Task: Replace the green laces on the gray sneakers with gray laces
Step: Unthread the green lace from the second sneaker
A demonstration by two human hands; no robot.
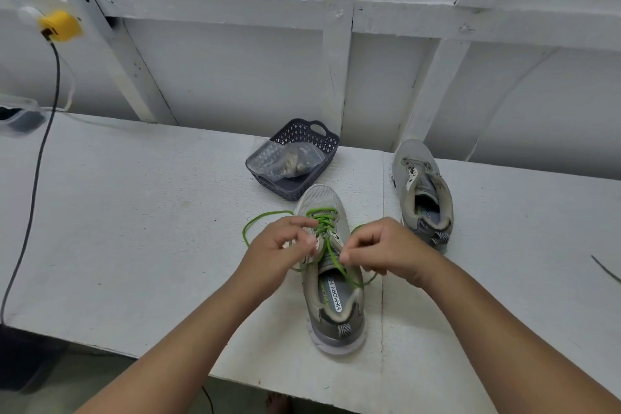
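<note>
Near sneaker (pixel 331 265): a gray mesh shoe with a pale rubber sole is standing upright at the middle of the bench, toe pointing away, its insole showing printed lettering.
Green lace (pixel 324 223): a thin round cord is crossing the upper eyelets in tight rows; one end is looping out in a wide arc over the bench to the left, the other is trailing across the shoe opening toward the right.
Left hand (pixel 277 250): its grip is curling in at the left side of the eyelets, fingertips pinching at the lace and the edge of the tongue.
Right hand (pixel 383 250): its grip is clenching on a strand of the green lace at the right side of the tongue, thumb and forefinger pressing together.
Far sneaker (pixel 421 191): the matching gray shoe is sitting well apart to the right rear, its eyelets showing no lace.
Basket (pixel 322 144): a dark plastic tray with a perforated lattice wall and a handle slot is standing just beyond the near sneaker's toe.
Bag (pixel 285 160): a clear crinkled plastic pouch is lying inside the basket, holding a pale grayish bundle that I cannot make out.
Bench (pixel 134 212): a white painted board surface, rough and scuffed, is carrying everything.
Cable (pixel 37 158): a dark cord is hanging down from a yellow plug (pixel 60 25) on the wall at the left.
</note>
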